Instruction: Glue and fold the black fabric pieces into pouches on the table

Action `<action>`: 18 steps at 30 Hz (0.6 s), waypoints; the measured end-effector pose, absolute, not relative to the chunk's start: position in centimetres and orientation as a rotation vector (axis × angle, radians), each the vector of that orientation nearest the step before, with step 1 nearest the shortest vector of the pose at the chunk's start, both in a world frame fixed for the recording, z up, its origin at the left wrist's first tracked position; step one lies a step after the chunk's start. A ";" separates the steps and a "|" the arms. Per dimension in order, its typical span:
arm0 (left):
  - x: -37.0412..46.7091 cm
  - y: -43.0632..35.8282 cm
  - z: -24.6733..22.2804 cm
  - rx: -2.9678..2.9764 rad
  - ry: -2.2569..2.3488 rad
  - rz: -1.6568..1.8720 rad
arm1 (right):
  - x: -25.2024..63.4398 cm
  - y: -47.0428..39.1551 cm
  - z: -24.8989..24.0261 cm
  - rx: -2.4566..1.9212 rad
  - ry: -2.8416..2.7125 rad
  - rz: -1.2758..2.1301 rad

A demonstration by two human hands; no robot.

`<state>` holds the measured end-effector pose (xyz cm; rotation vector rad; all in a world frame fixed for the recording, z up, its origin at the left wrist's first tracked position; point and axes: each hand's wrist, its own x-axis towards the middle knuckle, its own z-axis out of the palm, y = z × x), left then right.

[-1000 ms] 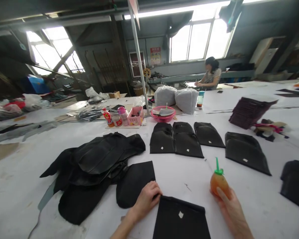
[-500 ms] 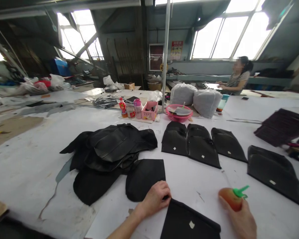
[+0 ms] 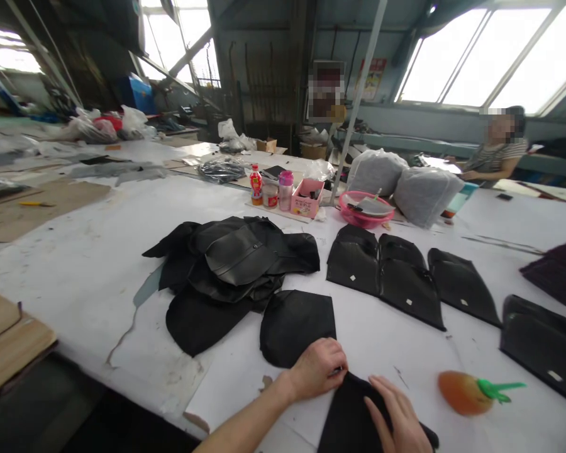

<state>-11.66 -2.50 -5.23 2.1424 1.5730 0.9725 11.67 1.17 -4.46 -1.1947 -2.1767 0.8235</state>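
Near the bottom centre, my left hand (image 3: 317,371) pinches the upper left corner of a black piece (image 3: 344,418). My right hand (image 3: 396,415) rests on that same piece, fingers stretched along its folded upper edge, and partly hides it. An orange bottle with a green nozzle (image 3: 466,391) lies on its side on the white table, right of my right hand and touched by neither hand. Just beyond my left hand lies a rounded black piece (image 3: 297,324). A heap of black pieces (image 3: 236,258) is behind it to the left.
Several black pieces with small pale tags, one of them here (image 3: 353,261), lie across the right. Behind them stand a pink basin (image 3: 365,217), a pink box (image 3: 306,198) and grey bundles (image 3: 424,192). A person (image 3: 495,151) is at the back right.
My right hand has let go of the orange bottle and moved left onto the black piece. The bottle now lies on the table. The view has shifted; my left hand still pinches the corner.
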 end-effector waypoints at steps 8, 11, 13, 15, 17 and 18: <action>-11.4 -2.3 -5.2 2.250 1.675 0.855 | 6.8 3.3 -4.6 -1.043 -2.457 0.670; -10.8 -1.7 -4.9 2.298 1.743 0.720 | 7.4 4.1 -4.3 -1.088 -2.542 0.645; -10.3 -1.0 -4.6 2.344 1.769 0.603 | 7.6 4.8 -4.2 -1.143 -2.587 0.662; -10.0 0.0 -4.3 2.387 1.749 0.504 | 7.9 5.8 -4.0 -1.200 -2.617 0.737; -10.1 1.2 -4.2 2.422 1.691 0.433 | 8.0 7.4 -3.4 -1.243 -2.653 0.838; -10.2 1.8 -4.1 2.444 1.648 0.410 | 8.0 8.4 -2.9 -1.261 -2.666 0.867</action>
